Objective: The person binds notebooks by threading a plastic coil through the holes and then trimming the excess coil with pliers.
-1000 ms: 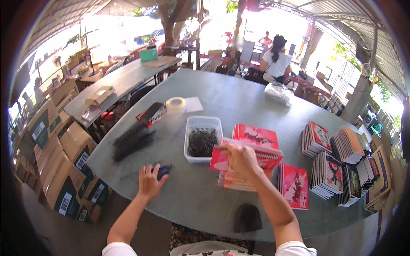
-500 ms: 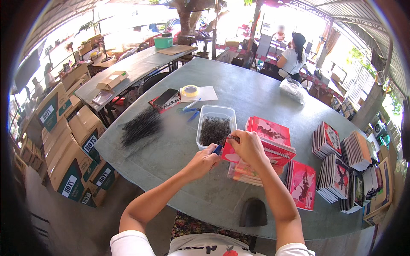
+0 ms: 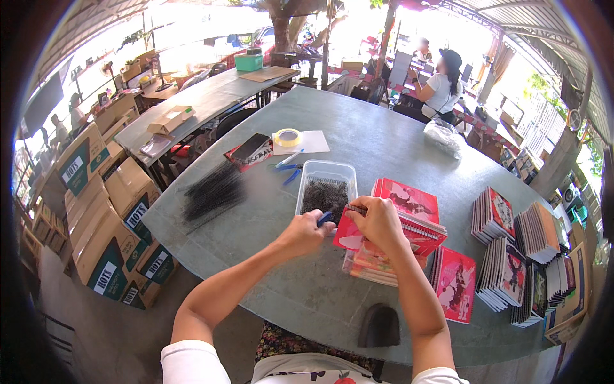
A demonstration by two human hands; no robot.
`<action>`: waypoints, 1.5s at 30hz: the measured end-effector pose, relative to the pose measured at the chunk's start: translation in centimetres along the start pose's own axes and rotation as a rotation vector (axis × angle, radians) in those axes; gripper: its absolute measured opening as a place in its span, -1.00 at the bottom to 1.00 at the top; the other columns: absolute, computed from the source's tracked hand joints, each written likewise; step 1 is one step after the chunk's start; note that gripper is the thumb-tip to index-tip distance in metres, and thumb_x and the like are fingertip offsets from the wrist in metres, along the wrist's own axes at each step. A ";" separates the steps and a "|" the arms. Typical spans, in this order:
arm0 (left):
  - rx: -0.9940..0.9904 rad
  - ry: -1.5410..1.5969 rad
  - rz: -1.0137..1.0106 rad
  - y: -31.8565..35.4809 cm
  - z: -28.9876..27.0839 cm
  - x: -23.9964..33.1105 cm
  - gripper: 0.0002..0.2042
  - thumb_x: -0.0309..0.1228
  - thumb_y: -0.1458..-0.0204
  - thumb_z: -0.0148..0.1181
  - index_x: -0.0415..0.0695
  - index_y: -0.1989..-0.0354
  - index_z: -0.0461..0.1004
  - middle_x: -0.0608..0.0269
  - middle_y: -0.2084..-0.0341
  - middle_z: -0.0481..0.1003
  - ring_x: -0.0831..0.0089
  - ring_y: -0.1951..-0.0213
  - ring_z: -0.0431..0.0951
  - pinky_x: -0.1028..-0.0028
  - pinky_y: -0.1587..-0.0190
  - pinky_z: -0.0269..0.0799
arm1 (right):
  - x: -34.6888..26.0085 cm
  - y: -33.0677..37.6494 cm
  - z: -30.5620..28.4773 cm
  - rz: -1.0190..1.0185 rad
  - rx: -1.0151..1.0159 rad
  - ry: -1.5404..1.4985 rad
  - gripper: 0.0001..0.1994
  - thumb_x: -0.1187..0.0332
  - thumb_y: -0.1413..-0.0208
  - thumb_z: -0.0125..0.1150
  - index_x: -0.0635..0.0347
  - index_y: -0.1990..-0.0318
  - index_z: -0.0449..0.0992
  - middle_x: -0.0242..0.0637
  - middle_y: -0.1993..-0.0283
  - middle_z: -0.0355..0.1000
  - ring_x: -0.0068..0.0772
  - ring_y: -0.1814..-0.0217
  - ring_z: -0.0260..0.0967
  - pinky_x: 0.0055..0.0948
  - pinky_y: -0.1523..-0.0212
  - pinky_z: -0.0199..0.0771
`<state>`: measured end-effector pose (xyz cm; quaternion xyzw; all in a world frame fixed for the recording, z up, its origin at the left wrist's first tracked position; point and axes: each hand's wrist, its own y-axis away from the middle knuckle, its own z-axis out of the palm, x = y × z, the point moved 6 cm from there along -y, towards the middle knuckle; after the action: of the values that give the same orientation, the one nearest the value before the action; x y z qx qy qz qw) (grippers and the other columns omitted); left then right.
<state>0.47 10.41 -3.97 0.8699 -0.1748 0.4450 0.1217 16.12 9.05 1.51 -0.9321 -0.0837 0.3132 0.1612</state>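
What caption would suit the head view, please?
Left hand grips a blue-handled tool while the right hand holds a red notebook.

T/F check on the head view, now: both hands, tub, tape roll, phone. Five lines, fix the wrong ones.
1. The left hand holds a blue-handled tool. True.
2. The right hand is empty. False: it grips a red notebook by its edge.
3. The tape roll lies on a white sheet. True.
4. The clear tub is full of pens. False: black coils lie in it.
5. The dark phone is to the right of the tape roll. False: it is to the left.
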 end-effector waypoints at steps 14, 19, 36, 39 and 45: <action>-0.531 0.832 -0.352 0.0 1.6 0.3 -0.65 -0.21 -0.06 -0.13 -0.26 0.20 0.37 -0.02 0.29 0.50 0.17 0.36 0.51 0.19 0.28 0.42 | 0.4 -0.9 0.6 0.011 0.092 0.104 -0.83 0.25 0.17 0.24 0.16 0.49 0.54 -0.13 0.58 0.46 -0.10 0.49 0.47 -0.23 0.44 0.45; -0.398 0.854 -0.462 1.0 0.9 0.1 -0.69 -0.25 -0.06 -0.05 -0.25 0.18 0.34 -0.04 0.33 0.47 0.06 0.26 0.52 0.14 0.18 0.41 | -0.8 -0.7 1.1 -0.018 0.126 0.169 -0.83 0.27 0.16 0.21 0.19 0.53 0.50 -0.09 0.57 0.45 -0.06 0.49 0.46 -0.19 0.45 0.44; 0.380 -0.868 0.288 6.1 -1.5 -12.1 -0.52 -0.06 0.01 0.10 -0.15 0.02 0.38 -0.03 0.15 0.34 0.04 0.03 0.27 0.16 -0.03 0.19 | 5.9 13.3 -18.1 0.144 0.453 0.269 -0.78 0.46 0.01 0.15 0.13 0.15 0.50 -0.19 0.40 0.50 -0.35 0.43 0.45 -0.38 0.43 0.40; 0.500 -0.754 0.116 6.5 -6.8 -13.3 -0.60 -0.19 0.04 0.16 -0.17 0.08 0.41 -0.02 0.17 0.35 0.06 0.08 0.32 0.18 -0.01 0.23 | 5.5 17.8 -24.4 0.131 0.860 0.520 -0.75 0.43 -0.01 0.13 0.21 0.12 0.48 -0.04 0.30 0.38 -0.17 0.36 0.39 -0.29 0.38 0.36; 0.682 -0.797 -0.277 10.7 -15.7 -20.0 -0.72 -0.42 0.07 0.18 -0.25 0.17 0.41 -0.03 0.26 0.39 0.04 0.15 0.39 0.23 0.06 0.31 | 15.5 19.5 -13.2 0.437 0.277 0.674 -0.66 0.35 0.01 0.15 0.31 0.06 0.43 -0.02 0.35 0.31 -0.01 0.28 0.39 -0.17 0.26 0.43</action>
<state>-26.23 10.38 -10.66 0.9762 0.0632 0.0920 -0.1858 37.44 -8.41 -4.07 -0.9478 0.2162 0.0260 0.2330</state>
